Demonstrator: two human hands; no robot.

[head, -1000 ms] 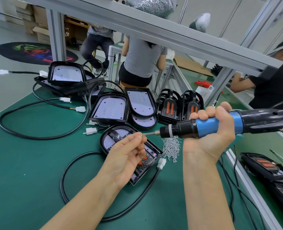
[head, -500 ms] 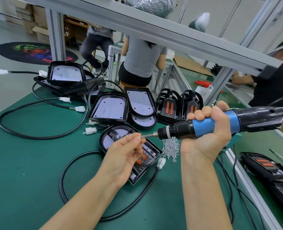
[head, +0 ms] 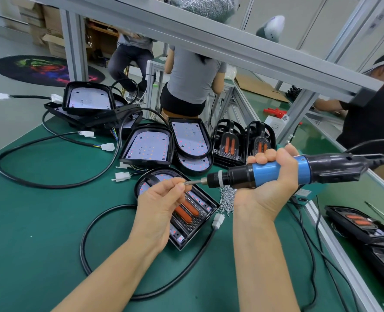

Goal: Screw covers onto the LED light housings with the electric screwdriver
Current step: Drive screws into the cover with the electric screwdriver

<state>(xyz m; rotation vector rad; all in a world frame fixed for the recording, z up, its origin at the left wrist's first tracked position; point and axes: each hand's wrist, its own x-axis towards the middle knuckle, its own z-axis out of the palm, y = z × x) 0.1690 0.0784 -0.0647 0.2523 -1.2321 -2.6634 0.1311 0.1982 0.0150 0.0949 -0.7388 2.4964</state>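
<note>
1. One electric screwdriver (head: 276,172), with a blue band round a black barrel and a thin steel bit, lies nearly level above the bench; the right hand (head: 267,188) wraps it, fingers curled over the blue part.
2. The left hand (head: 161,203) pinches its fingertips together at the tip of the bit; what they hold is too small to make out.
3. One LED housing with a cover (head: 186,212) lies flat on the green mat (head: 40,221) just under both hands: black ribbed plastic, rounded at the far end, square at the near end, with two orange oblong inserts.
4. Three open housings (head: 148,145) show pale, flat LED boards dotted with small red and yellow points; two of them lie stacked at the middle.
5. Two loose covers (head: 229,145) stand side by side behind, black with orange slots.
6. One pile of small silver screws (head: 227,197) lies on the mat between the covered housing and the right wrist.
7. One further stack of housings (head: 89,104) sits at the far left corner.
8. Thick black cables (head: 110,217) loop across the mat, ending in white plastic connectors (head: 218,220); five connectors show.
9. Three other people sit beyond the aluminium frame (head: 231,43).
</note>
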